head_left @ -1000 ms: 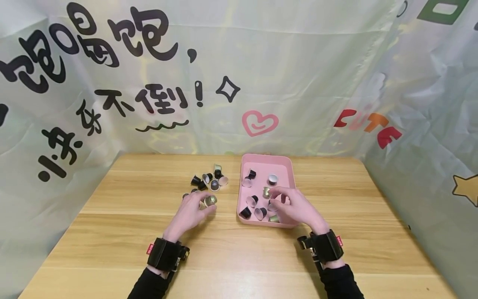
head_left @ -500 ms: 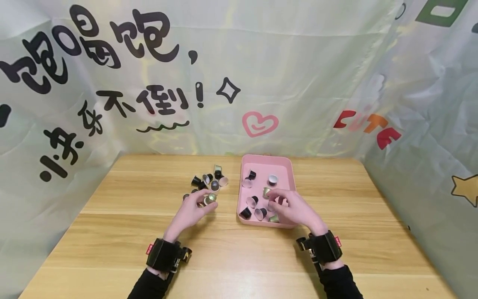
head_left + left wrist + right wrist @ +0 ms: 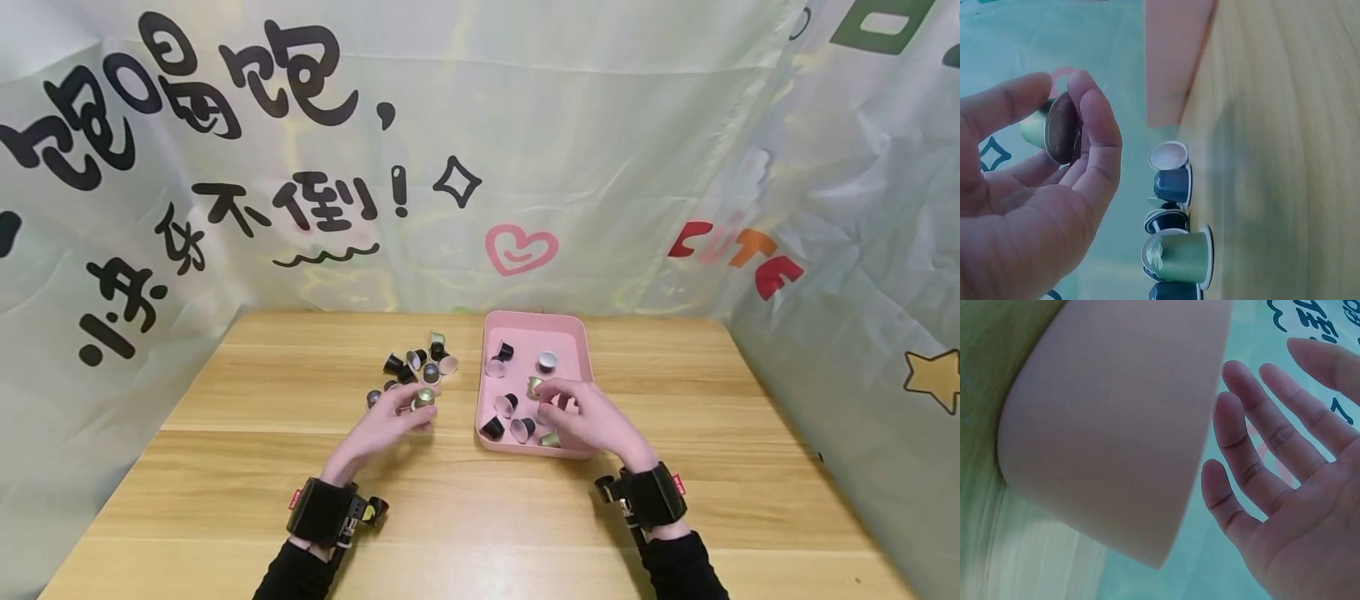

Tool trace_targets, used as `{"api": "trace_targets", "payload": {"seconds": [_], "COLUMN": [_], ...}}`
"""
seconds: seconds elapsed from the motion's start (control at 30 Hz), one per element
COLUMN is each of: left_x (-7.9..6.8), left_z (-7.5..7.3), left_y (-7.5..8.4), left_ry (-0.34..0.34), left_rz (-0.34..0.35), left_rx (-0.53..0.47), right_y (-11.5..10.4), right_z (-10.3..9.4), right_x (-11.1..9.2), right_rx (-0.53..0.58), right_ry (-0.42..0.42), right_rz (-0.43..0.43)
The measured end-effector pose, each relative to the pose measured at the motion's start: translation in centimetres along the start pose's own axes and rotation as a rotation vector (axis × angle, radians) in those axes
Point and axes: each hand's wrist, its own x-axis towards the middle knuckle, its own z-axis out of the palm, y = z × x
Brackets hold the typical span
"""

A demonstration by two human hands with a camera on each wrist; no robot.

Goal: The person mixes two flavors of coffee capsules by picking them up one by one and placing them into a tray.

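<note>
While your left hand (image 3: 378, 425) holds a green capsule (image 3: 1052, 131) in the air over the bench (image 3: 480, 517), the capsule's narrow end points up and its lid faces down, so its long axis runs close to upright with a slight lean. Your left grip is pinching it between thumb and fingers, on the near side of a cluster of loose capsules (image 3: 431, 373) and left of the pink tray (image 3: 566, 337). What you hold is a stubby cup with a pale, metallic green body, a thin bright rim and a lid that looks dark brown in the shade. Your right hand is over the tray's right side (image 3: 588, 417), its grip spread, fingers apart and lightly bent. Compared with a second ago, the held capsule's narrow end has swung from pointing rightward to pointing up, and your left hand now uncovers more of a dark capsule (image 3: 373, 399) beside it.
</note>
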Motion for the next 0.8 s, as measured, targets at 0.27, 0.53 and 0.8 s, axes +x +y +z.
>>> {"api": "trace_targets", "payload": {"seconds": [0.27,0.53,0.8], "left_x": [0.1,0.8,3.0], "left_z": [0.2,1.4,3.6], "left_y": [0.0,0.6,1.4], "left_ry": [0.025,0.072,0.045], "left_rz": [-0.037,-0.054,-0.066], "left_rx": [-0.058,-0.034,-0.002], "right_y": [0.3,0.4,0.6], "right_z": [-0.5,-1.0,-1.0], "right_x": [-0.1,-0.1,-0.1], "right_rx": [0.015,0.015,0.032], "right_ry": [0.008,0.006,0.02], "right_rz": [0.027,0.065,0.069]}}
